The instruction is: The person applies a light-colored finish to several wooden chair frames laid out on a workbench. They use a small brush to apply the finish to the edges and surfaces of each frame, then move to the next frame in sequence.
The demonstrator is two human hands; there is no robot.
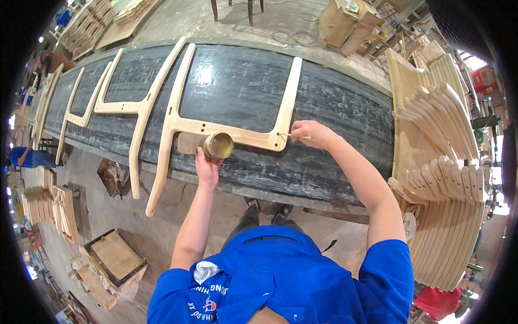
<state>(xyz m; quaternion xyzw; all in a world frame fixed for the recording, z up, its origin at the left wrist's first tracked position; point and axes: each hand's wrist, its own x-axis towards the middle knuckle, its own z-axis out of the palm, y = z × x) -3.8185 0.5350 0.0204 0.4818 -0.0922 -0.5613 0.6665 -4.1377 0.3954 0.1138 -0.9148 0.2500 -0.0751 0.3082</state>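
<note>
A pale wooden chair frame (237,133) lies on the dark table, with drilled holes at its corners and along its crosspiece. My right hand (313,134) pinches a thin, light-coloured stick (294,136), whose tip is at a hole in the frame's right corner. Held up in my left hand (207,170) is a round open pot (219,146) containing a yellowish substance. It is in front of the crosspiece, left of the stick. A flat piece of wood (189,143) shows beside the pot, partly hidden by it.
More frames (125,107) lie leftward along the dark table (345,108). Many curved wooden parts (442,216) are stacked at the right. A wooden cabinet (350,24) stands beyond the table. Boxes (116,256) sit on the floor lower left, and a person in blue (38,156) is at far left.
</note>
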